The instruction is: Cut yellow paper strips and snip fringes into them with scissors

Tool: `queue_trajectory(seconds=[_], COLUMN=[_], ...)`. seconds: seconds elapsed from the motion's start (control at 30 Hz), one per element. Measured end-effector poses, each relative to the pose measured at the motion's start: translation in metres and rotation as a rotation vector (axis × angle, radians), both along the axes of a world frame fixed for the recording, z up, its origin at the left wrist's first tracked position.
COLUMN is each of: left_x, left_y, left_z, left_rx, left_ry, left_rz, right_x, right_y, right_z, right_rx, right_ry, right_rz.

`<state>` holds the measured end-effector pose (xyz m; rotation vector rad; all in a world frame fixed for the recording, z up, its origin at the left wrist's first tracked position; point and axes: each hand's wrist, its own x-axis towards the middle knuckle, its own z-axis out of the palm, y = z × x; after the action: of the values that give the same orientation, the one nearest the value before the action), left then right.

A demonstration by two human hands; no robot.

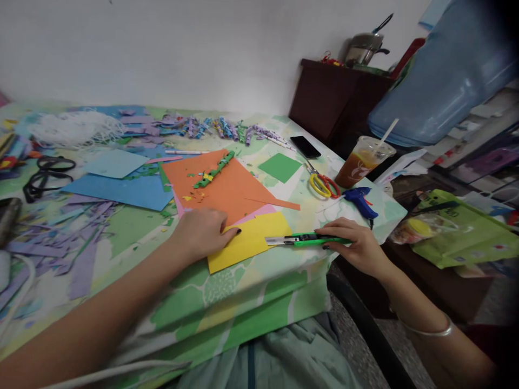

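A sheet of yellow paper [243, 244] lies at the table's front edge, partly over orange paper [219, 178] and a strip of pink. My left hand [200, 232] is closed over its left part, thumb pressed on top; the other fingers are mostly hidden. My right hand [352, 243] grips a green utility knife [302, 239] between thumb and fingers. The knife's blade points left and lies over the right part of the yellow paper. A curled, fringed green paper piece [214, 170] rests on the orange paper, beside small scraps.
Right of the papers are a green square [279, 167], scissors [320, 182], a blue glue gun [360, 201], a phone [305, 146] and a cup of drink [360, 162]. Purple strips [73, 243], blue paper [121, 190] and glasses [49, 175] lie left. Curled paper pieces [223, 128] line the back.
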<state>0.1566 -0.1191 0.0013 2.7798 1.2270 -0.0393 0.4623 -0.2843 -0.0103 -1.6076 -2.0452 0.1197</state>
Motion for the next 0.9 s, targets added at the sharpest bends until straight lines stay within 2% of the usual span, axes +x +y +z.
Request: queue_trajectory(seconds=[0.2,0.37,0.9], left_x=[-0.004,-0.009,-0.008], left_y=[0.008,0.018,0.019], left_z=[-0.001,-0.004,-0.002], left_rx=[-0.165,-0.247,-0.274], left_ry=[-0.141,-0.184,-0.16], left_rz=[-0.201,-0.274,-0.266], right_x=[-0.008,-0.019,-0.026], right_y=[-0.002,-0.001,-0.003], right_z=[0.0,-0.001,0.0], right_rx=[0.002,0.018,0.042], right_ry=[0.031,0.056,0.09], right_rz=[0.065,0.105,0.137])
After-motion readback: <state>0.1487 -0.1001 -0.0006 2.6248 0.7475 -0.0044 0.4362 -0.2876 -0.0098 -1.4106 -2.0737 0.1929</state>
